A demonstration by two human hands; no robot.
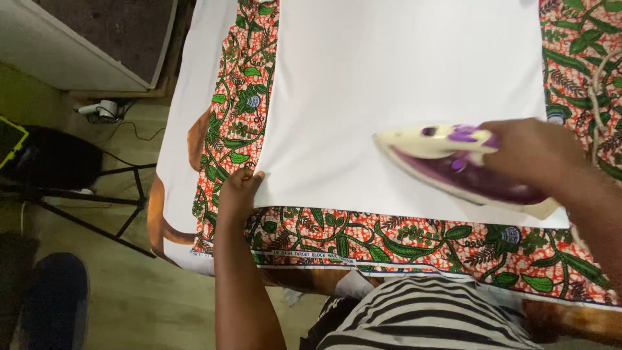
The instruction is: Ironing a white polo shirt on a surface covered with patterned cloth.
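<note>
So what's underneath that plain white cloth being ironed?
A leafy red-and-green patterned fabric shows around the white cloth, along its left, near and right edges. What lies beneath its middle is covered.
</note>
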